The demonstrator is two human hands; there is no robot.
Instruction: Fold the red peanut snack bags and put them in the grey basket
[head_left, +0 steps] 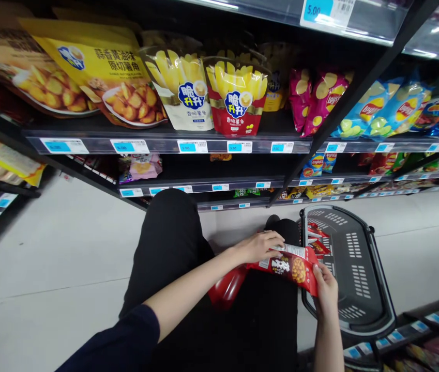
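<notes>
The left hand (260,245) reaches across the lap with its forearm stretched out and fingers curled over the top edge of a red snack bag (291,266), while the right hand (324,289) comes up from below, wrist bent, and grips the bag's lower right corner. The bag is glossy, crinkled foil with a picture of round biscuits, held flat above the black trousers (172,248) and just beside a black plastic basket (359,268) on the floor (67,258). The basket is oval, slotted along its walls, with more red packets at its near end.
</notes>
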